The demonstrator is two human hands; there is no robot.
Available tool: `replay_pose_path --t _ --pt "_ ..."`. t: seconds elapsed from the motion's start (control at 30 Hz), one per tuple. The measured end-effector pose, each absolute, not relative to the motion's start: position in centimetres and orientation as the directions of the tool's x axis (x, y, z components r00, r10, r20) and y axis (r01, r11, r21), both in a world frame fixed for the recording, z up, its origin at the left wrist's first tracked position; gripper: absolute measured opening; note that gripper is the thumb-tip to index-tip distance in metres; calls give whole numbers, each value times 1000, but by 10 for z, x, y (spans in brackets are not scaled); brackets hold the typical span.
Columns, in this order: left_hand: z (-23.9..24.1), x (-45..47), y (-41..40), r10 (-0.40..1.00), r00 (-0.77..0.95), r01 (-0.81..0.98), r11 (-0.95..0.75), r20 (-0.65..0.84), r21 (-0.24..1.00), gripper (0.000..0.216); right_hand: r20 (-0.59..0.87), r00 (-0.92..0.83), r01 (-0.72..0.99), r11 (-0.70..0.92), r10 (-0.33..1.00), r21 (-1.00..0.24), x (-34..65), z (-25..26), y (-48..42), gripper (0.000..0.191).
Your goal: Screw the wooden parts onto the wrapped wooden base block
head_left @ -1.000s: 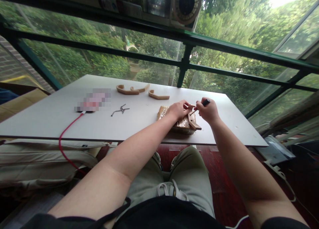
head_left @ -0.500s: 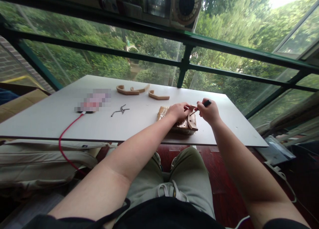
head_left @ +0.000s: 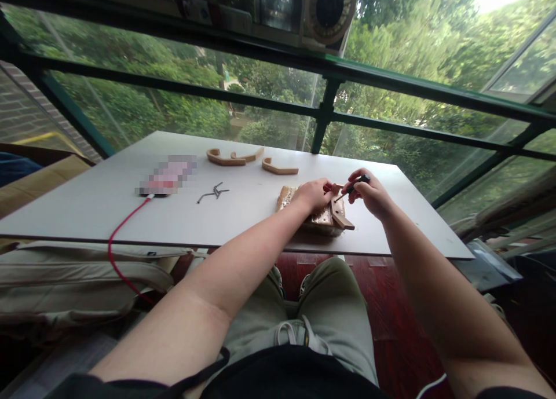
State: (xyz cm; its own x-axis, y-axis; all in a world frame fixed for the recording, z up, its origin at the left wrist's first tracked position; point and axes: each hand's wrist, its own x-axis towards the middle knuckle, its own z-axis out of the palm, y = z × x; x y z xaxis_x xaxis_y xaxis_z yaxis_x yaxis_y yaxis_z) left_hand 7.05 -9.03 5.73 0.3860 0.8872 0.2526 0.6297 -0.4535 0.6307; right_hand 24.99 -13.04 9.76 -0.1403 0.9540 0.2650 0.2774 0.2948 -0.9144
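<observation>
Listing worktop contents, left to right. Left part, between back-left corner and front edge: flat device, pixelated; red cable plugged into its near end, running down past the front edge. Left of centre, roughly midway between front and back edges: dark screws, some crossing. Beyond them, near back edge: three wooden hooks, two close together, one just to their right. Right of centre, close to front edge: wrapped block, shiny covering. Left hand over block, fingers bent, grasping the far end of fourth hook, which lies on block's right end, near tip projecting just past it. Screwdriver, black handle, tilted, tip at hook's face; exact contact too small to tell. Right hand, rightmost: loosely grasping screwdriver handle, fingers partly lifted
</observation>
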Motion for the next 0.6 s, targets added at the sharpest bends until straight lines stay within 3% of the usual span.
replay_pose_path --t 0.6 --pt "59 75 -88 905 349 658 -422 244 623 47 330 -27 584 283 944 -761 251 105 -137 29"
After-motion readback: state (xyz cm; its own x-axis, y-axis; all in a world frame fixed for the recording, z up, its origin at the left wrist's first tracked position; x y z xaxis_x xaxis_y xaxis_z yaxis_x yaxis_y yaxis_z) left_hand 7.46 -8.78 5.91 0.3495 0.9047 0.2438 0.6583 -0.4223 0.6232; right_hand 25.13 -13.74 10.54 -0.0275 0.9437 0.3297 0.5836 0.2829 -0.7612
